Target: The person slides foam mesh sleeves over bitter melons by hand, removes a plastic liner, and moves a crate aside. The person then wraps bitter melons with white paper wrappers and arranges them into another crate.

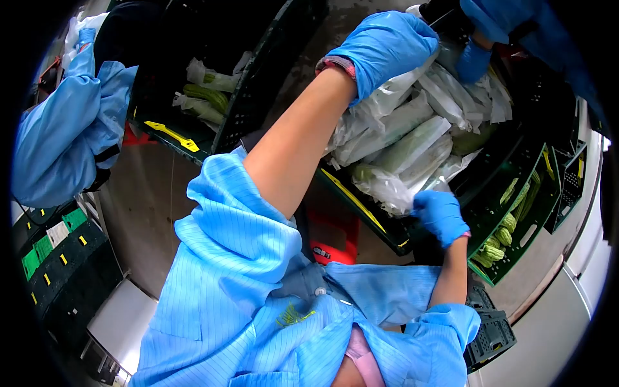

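Note:
A dark crate (364, 208) in front of me holds several long green vegetables in clear plastic bags (403, 132). My left hand (387, 51), in a blue glove, reaches over the crate's far left part with fingers pinched together at plastic film; the fingertips are partly hidden. Near the crate's front right corner, my right hand (442, 216), also gloved in blue, has its fingers curled against the loose end of a plastic bag (448, 171). Just beneath that hand's left side lies a bagged vegetable (380, 184).
Another person's gloved hand (474, 61) reaches into the crate from the upper right. At left is a co-worker's blue sleeve (71, 129). A second crate (171, 135) holds bagged gourds; a green crate (516, 258) at right holds unbagged ones. Stacked dark crates (71, 271) stand lower left.

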Tool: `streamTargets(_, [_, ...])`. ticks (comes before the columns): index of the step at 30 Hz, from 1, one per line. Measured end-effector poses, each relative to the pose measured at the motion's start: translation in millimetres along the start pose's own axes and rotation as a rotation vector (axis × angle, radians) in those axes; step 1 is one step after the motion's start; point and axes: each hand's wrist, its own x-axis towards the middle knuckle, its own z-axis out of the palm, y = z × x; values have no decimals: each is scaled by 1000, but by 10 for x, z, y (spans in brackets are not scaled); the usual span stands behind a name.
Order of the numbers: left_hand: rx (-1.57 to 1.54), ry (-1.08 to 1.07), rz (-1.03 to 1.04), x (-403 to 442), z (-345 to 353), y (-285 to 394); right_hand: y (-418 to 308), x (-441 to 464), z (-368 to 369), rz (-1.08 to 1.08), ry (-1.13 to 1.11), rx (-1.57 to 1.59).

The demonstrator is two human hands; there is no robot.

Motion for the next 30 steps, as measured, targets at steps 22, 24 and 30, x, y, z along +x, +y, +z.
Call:
streamTargets(22, [-8,-497,-76,-312,640,337,168,-355,-254,237,639,1298])
streamTargets(24, [-59,-553,-166,-381,708,428,65,-257,-314,172,659,1302])
streamTargets(30, [-364,-291,-112,-325,625,394,-364,102,-550,-89,710,1396])
